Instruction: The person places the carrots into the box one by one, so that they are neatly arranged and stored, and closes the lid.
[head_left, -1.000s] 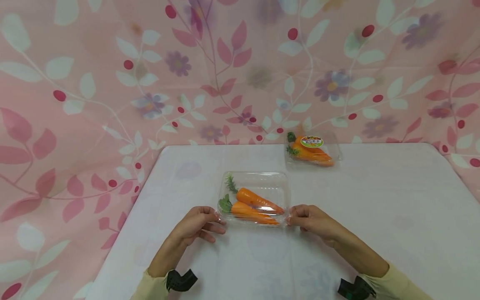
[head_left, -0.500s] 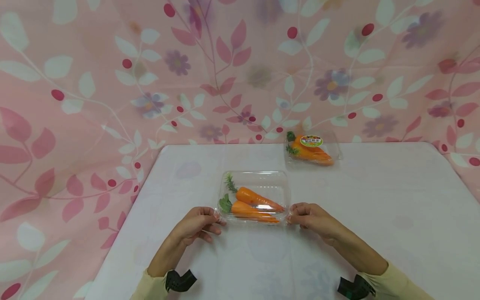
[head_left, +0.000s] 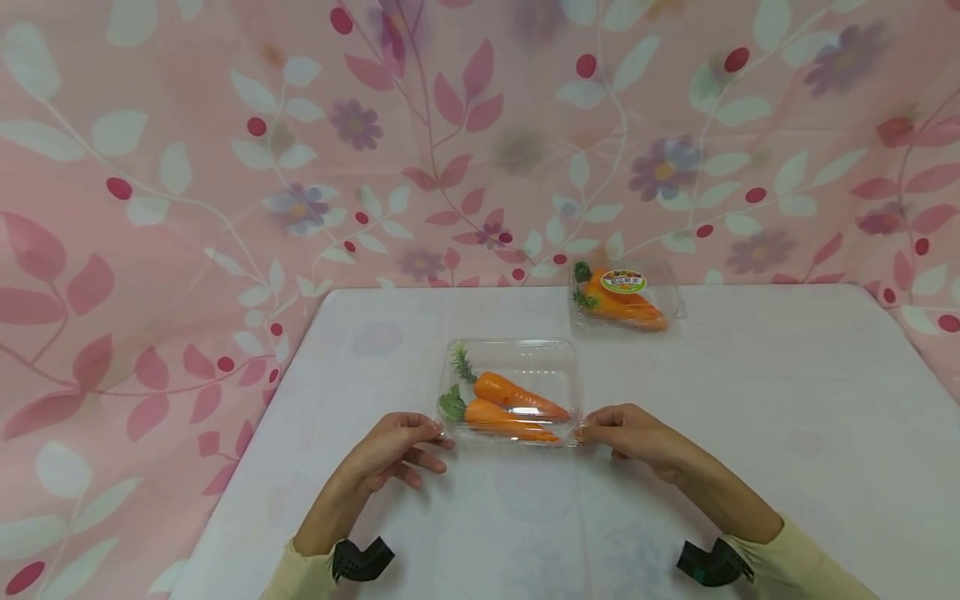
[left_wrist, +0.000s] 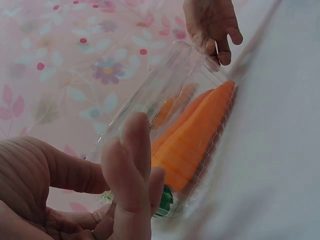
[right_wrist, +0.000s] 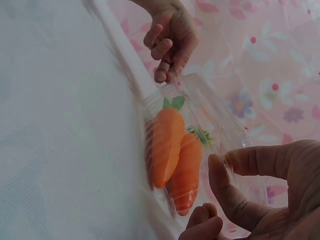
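A clear plastic clamshell box (head_left: pixel 540 362) lies on the table in the head view, with two carrots inside. The upper carrot (head_left: pixel 517 396) and lower carrot (head_left: pixel 502 419) have green tops pointing left. My left hand (head_left: pixel 393 450) pinches the box's near left corner, its other fingers spread loosely. At the near right corner, my right hand (head_left: pixel 633 433) pinches the rim between thumb and forefinger, as the right wrist view shows on the box (right_wrist: pixel 212 112). In the left wrist view my fingers partly cover the box (left_wrist: pixel 165 80) and a carrot's leaves (left_wrist: pixel 165 200).
Further back right stands a second clear box (head_left: pixel 667 292) of carrots with an oval label (head_left: pixel 623 282). A white cloth covers the table (head_left: pixel 787 400). Behind it hangs a pink floral curtain (head_left: pixel 480 208). A dark wrist camera (head_left: pixel 363 560) sits at my left sleeve.
The near box has shifted very slightly away from me, with both hands still at its near corners. The box at the back has not moved.
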